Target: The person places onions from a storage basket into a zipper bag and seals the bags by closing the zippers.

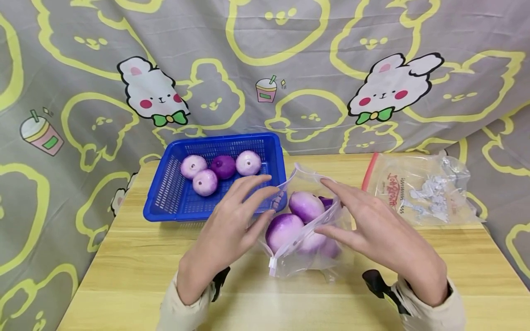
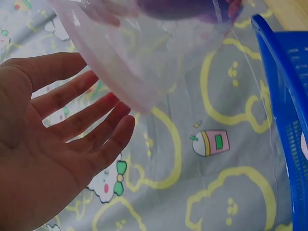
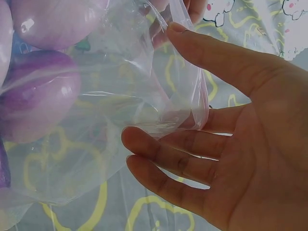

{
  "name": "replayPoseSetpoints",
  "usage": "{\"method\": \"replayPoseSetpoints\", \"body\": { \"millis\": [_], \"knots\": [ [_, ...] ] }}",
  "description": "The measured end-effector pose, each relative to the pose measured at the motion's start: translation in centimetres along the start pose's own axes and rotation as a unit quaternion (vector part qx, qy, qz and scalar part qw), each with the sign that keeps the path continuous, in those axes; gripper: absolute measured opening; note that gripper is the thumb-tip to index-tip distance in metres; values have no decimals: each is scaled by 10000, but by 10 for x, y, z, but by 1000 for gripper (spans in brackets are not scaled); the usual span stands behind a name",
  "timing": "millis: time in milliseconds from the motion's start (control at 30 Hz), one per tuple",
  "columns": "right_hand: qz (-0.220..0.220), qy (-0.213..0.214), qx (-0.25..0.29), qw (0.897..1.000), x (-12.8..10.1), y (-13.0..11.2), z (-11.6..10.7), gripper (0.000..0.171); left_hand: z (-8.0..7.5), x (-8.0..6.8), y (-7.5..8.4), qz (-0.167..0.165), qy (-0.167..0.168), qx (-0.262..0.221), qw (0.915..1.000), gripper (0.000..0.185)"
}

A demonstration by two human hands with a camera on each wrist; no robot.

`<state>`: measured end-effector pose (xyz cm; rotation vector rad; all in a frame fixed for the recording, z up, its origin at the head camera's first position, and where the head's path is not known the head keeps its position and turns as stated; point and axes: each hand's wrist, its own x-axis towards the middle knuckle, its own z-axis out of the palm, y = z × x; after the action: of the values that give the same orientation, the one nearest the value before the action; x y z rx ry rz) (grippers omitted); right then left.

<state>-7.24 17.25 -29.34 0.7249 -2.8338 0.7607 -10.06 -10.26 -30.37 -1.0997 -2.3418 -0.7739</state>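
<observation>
A clear zip bag lies on the wooden table with several purple-white onions inside it. My left hand reaches to the bag's left rim with straight fingers, palm open. On the other side my right hand lies against the mouth of the bag, its fingers straight too. The left wrist view shows the left hand spread under the bag. In the right wrist view the right hand has the bag's edge between thumb and fingers, beside an onion.
A blue basket stands at the back left with several purple onions in it. Another zip bag holding white scraps lies at the back right. A grey patterned cloth hangs behind the table.
</observation>
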Motion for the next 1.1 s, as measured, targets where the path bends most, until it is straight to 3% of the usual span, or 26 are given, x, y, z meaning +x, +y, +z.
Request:
{"method": "replayPoseSetpoints", "body": {
  "millis": [533, 1100],
  "knots": [
    [68, 7, 29, 10000, 0, 1, 0, 77, -15, -6, -44, -916, 186, 369, 9949, 34],
    [138, -88, 84, 9998, 1, 0, -1, 78, -13, -13, -89, -1706, 65, 400, 9845, 31]
  ]
}}
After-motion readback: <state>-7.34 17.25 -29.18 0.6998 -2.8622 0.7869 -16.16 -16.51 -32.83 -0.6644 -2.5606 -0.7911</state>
